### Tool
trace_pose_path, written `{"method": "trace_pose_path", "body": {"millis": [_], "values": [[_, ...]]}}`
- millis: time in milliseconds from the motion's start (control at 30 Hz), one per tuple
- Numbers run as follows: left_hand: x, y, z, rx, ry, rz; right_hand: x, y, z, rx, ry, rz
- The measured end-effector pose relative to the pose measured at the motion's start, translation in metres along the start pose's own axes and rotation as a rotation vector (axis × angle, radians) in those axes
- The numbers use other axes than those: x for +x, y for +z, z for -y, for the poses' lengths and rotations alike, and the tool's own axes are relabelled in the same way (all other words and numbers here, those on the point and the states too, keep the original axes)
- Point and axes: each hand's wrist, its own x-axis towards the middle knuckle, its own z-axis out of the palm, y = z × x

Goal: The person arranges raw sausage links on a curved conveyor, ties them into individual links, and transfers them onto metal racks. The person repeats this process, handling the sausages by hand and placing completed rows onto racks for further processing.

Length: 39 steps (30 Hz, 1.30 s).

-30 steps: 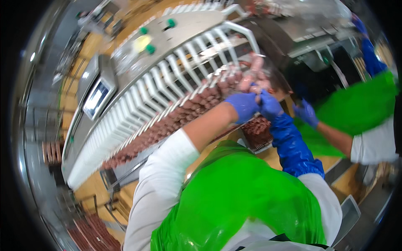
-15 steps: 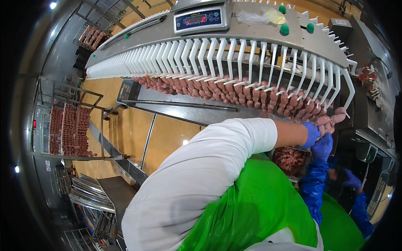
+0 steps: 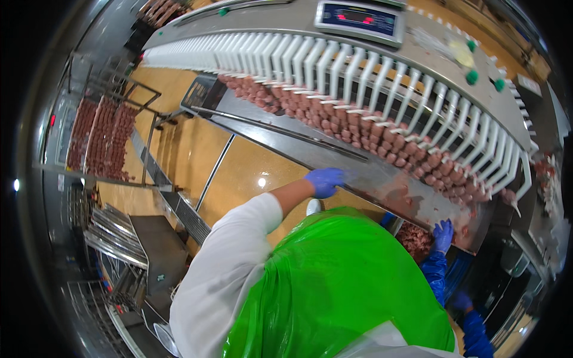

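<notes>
My left hand (image 3: 324, 182), in a blue glove, is over the near edge of the long metal tray (image 3: 382, 170). Its fingers stretch to the right and hold nothing. Lower right, my right hand (image 3: 443, 237), gloved and with a blue oversleeve, rests at the tray's near edge with fingers spread and nothing in them. Close beside it, below that edge, sits a container of minced meat (image 3: 415, 240). Beyond my hands, strings of linked raw sausages (image 3: 382, 140) hang from a curved row of white hooks (image 3: 352, 74). A short piece of sausage (image 3: 509, 196) hangs near the right-end hook.
A digital scale (image 3: 358, 22) stands on the steel machine top, with a crumpled plastic bag (image 3: 439, 43) to its right. Another person's blue sleeve (image 3: 477, 331) shows lower right. Racks of sausages (image 3: 104, 140) and stacked metal rods (image 3: 116, 235) stand left. Meat scraps lie on the tray.
My hands were together at sausages by the right-end hook; they have let go and parted. The left moved far left, the right down onto the tray edge. The view has shifted.
</notes>
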Motion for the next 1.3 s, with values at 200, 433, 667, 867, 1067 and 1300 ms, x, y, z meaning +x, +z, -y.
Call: {"method": "trace_pose_path", "body": {"millis": [200, 433, 667, 867, 1067, 1300], "values": [[-0.241, 0.019, 0.114, -0.184, -0.920, 0.008, -0.015, 0.213, 0.116, -0.100, 0.198, 0.513], [-0.432, 0.021, 0.175, -0.473, -1.284, -0.233, -0.041, 0.473, 0.153, -0.631, -0.392, 0.798], [-0.492, -0.003, 0.226, -0.716, -1.143, -0.679, -0.054, 0.658, 0.141, -1.022, -0.852, 0.822], [-0.444, -0.090, 0.290, -0.965, -0.863, -0.885, -0.008, 0.707, 0.096, -1.143, -0.506, 1.049], [-0.420, -0.148, 0.419, -0.888, -0.884, -0.900, -0.047, 0.729, 0.111, -1.022, -0.423, 1.088], [-0.444, -0.216, 0.487, -1.752, -0.852, -1.370, -0.116, 0.816, 0.215, -1.010, -0.406, 1.217]]}}
